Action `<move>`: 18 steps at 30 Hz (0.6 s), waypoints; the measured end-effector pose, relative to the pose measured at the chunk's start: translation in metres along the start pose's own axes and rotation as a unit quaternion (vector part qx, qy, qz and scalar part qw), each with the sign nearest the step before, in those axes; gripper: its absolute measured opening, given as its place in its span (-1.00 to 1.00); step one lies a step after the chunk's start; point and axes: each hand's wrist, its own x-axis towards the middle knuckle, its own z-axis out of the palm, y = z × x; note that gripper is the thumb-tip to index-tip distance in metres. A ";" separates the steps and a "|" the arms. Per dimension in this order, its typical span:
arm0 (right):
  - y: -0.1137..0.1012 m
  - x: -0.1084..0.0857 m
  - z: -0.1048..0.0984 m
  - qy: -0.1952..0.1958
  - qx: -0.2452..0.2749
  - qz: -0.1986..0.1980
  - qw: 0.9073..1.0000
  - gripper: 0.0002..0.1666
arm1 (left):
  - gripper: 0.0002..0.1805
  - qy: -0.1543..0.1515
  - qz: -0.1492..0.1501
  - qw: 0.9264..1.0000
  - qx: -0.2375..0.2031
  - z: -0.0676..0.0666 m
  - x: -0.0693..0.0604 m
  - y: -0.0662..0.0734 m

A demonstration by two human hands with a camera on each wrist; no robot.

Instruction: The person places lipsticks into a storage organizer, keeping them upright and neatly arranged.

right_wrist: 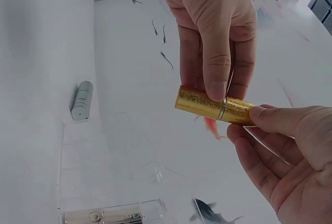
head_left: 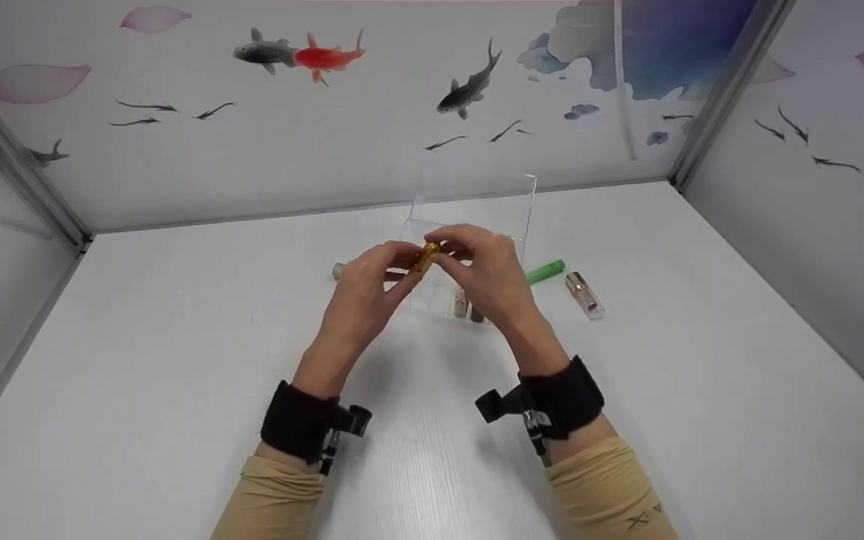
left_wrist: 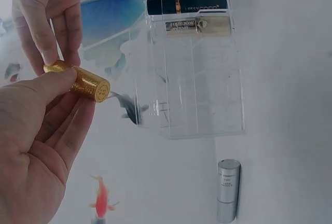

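Note:
A gold tube [head_left: 426,257] is held between both hands above a clear acrylic holder [left_wrist: 202,134]. The left hand [head_left: 361,296] pinches one end with thumb and fingers; the right hand [head_left: 488,281] pinches the other end. In the right wrist view the gold tube [right_wrist: 199,102] shows a thin seam around it, its two parts together. Several cosmetic tubes lie in the holder at one side, among them a black tube [left_wrist: 189,3] and a pale gold one [left_wrist: 215,26].
A silver tube [left_wrist: 227,190] lies beside the holder, on its left in the head view. To the holder's right are a green tube [head_left: 546,271] and a rose-gold tube with a clear end [head_left: 584,295]. Printed panels [head_left: 214,157] border the white table [head_left: 177,360].

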 end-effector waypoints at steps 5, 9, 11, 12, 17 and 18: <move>0.003 0.001 -0.005 0.031 -0.018 -0.014 0.999 -0.71 | -0.67 0.026 -0.016 0.999 -0.016 0.010 0.010 0.010; 0.010 0.001 -0.002 0.050 -0.044 -0.033 0.997 -0.73 | -0.70 0.041 -0.030 0.999 -0.002 0.022 0.018 0.015; 0.015 0.002 0.000 0.051 -0.064 -0.040 0.996 -0.74 | -0.72 0.043 -0.036 0.998 0.008 0.028 0.020 0.014; 0.017 0.002 0.001 0.050 -0.074 -0.042 0.995 -0.75 | -0.73 0.042 -0.040 0.998 0.012 0.031 0.021 0.014; 0.025 0.003 0.007 0.048 -0.101 -0.042 0.993 -0.79 | -0.73 0.039 -0.052 0.998 0.025 0.039 0.023 0.010; 0.027 0.003 0.008 0.049 -0.104 -0.042 0.993 -0.80 | -0.73 0.037 -0.053 0.998 0.027 0.041 0.023 0.009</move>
